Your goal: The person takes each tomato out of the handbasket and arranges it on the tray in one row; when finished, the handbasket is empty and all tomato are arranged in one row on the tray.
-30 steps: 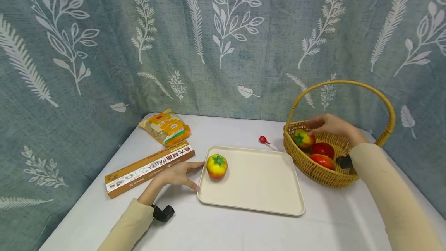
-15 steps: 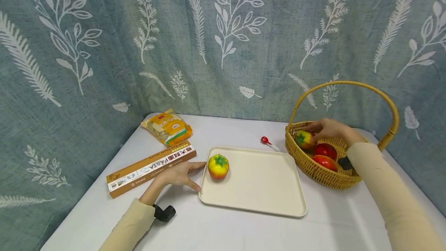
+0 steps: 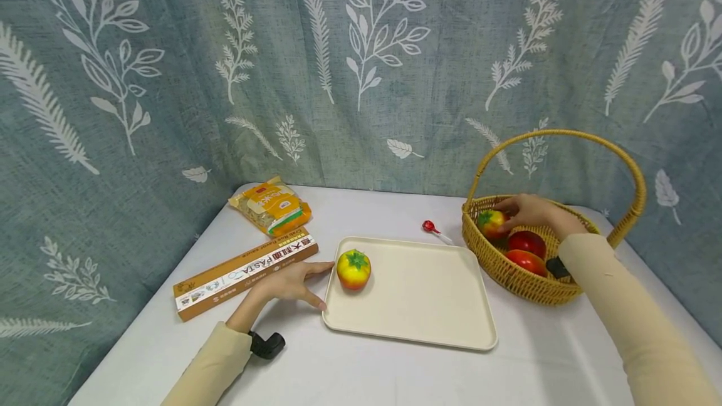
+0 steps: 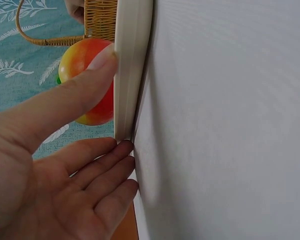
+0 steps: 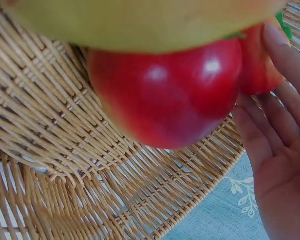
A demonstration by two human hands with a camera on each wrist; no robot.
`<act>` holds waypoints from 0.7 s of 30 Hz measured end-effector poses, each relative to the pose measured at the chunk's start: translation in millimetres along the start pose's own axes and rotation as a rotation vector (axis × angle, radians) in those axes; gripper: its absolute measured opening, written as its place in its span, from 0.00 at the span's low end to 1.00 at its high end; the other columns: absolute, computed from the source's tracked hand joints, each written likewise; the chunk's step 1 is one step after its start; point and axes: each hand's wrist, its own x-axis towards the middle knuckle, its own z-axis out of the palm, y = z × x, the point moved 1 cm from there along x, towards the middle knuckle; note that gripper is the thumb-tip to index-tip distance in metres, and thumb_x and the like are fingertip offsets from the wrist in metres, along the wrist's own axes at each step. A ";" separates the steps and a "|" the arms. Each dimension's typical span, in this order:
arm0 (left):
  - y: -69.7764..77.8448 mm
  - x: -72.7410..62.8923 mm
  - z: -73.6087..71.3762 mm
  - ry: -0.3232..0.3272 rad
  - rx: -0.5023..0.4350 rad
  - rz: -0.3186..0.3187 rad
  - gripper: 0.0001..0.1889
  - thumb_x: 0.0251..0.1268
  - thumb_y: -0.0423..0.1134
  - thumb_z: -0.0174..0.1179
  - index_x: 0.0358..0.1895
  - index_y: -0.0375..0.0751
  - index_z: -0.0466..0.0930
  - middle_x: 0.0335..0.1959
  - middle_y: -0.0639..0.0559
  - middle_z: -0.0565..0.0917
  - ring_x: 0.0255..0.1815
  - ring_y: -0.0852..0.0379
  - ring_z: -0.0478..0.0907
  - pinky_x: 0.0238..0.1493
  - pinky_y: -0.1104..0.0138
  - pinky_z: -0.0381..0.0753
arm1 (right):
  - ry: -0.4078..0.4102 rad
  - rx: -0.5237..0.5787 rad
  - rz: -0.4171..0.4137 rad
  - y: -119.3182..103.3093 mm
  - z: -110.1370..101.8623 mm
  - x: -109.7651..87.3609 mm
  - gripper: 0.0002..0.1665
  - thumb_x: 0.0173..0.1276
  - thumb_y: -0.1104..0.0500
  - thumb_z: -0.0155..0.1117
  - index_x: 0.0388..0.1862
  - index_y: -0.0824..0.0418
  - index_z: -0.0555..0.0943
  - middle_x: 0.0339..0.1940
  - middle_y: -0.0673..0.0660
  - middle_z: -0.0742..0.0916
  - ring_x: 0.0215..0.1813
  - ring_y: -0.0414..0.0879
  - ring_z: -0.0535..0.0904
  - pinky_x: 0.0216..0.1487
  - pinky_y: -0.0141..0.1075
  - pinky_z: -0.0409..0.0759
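In the head view my right hand (image 3: 530, 213) reaches into the wicker basket (image 3: 524, 290) and grips a yellow-red tomato (image 3: 489, 224) with a green leafy top. The right wrist view has the thumb on one side of that tomato (image 5: 260, 62) and the fingers on the other. My left hand (image 3: 290, 282) is spread at the left edge of a cream tray (image 3: 423, 293). Its thumb touches the rim and the fingertips sit along the tray's side in the left wrist view. A second yellow-red tomato (image 3: 353, 269) stands on the tray, near this hand.
A dark red apple (image 3: 527, 244) and a red oval fruit (image 3: 527, 262) lie in the basket, under its tall arched handle (image 3: 564, 133). A lollipop (image 3: 431, 227) lies behind the tray. Left of it are a pasta box (image 3: 245, 273) and an orange food bag (image 3: 273, 205).
My right hand's fingers have lowered and curled around the tomato in the basket. The left hand has stayed at the tray's edge.
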 end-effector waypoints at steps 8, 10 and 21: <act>2.0 -0.5 0.2 -0.003 -0.011 0.002 0.47 0.46 0.40 0.77 0.71 0.32 0.62 0.71 0.40 0.64 0.72 0.45 0.59 0.71 0.53 0.60 | 0.011 -0.029 -0.003 2.3 0.3 0.9 0.37 0.64 0.52 0.69 0.64 0.74 0.71 0.57 0.75 0.78 0.57 0.69 0.74 0.57 0.60 0.74; 2.6 -0.9 0.3 -0.005 -0.013 0.004 0.47 0.46 0.40 0.77 0.71 0.32 0.62 0.71 0.40 0.64 0.72 0.45 0.59 0.71 0.53 0.60 | 0.010 -0.021 0.004 0.8 -1.8 -1.1 0.37 0.63 0.52 0.69 0.64 0.73 0.71 0.56 0.74 0.79 0.56 0.68 0.75 0.56 0.59 0.75; 2.6 -2.0 -0.3 0.000 -0.006 0.003 0.47 0.47 0.40 0.76 0.71 0.31 0.62 0.71 0.39 0.64 0.72 0.44 0.59 0.71 0.53 0.60 | 0.103 0.001 -0.006 -6.9 -22.2 -19.5 0.40 0.63 0.46 0.69 0.65 0.72 0.71 0.55 0.73 0.80 0.57 0.69 0.74 0.54 0.60 0.75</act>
